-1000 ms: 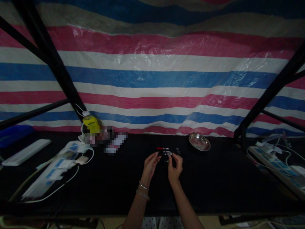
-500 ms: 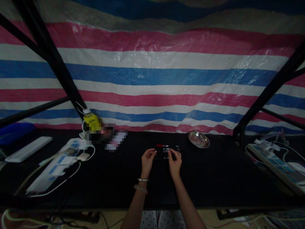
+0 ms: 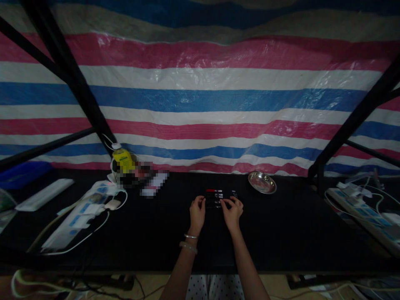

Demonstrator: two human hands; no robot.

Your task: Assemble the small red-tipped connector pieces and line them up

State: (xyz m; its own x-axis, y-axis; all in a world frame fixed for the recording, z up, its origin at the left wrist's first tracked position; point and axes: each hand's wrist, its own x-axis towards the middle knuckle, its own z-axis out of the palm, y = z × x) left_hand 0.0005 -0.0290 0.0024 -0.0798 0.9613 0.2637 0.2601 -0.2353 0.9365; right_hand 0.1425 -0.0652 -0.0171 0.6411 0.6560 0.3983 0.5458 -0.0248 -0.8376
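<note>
Dim light, black table (image 3: 140, 237). Directions taken from the sticks, 12 o'clock being the far side.

Red stick (image 3: 210, 191) with silvery end lies crosswise, farthest of a small row. Dark sticks (image 3: 215, 195) with silvery ends lie parallel on its 6 o'clock side; too dim for a sure count. Small shiny piece (image 3: 234, 193) just beside the row, towards 2 o'clock.

Left hand (image 3: 197, 213) at the row's 9 o'clock end, thumb and forefinger drawn together by the dark sticks. Right hand (image 3: 232, 211) at the 3 o'clock end, posed likewise near the silvery ends. Whether either pinches a stick: cannot tell. Left wrist carries 2 bangles (image 3: 188, 247).

Metal dish (image 3: 262, 183) sits between 2 and 3 o'clock, apart from the hands. Yellow bottle (image 3: 123, 159) at 10. Power strips: 1 near 9 (image 3: 73, 221), 1 past 3 (image 3: 359, 208). Striped sheet (image 3: 200, 100) hangs at 12.
</note>
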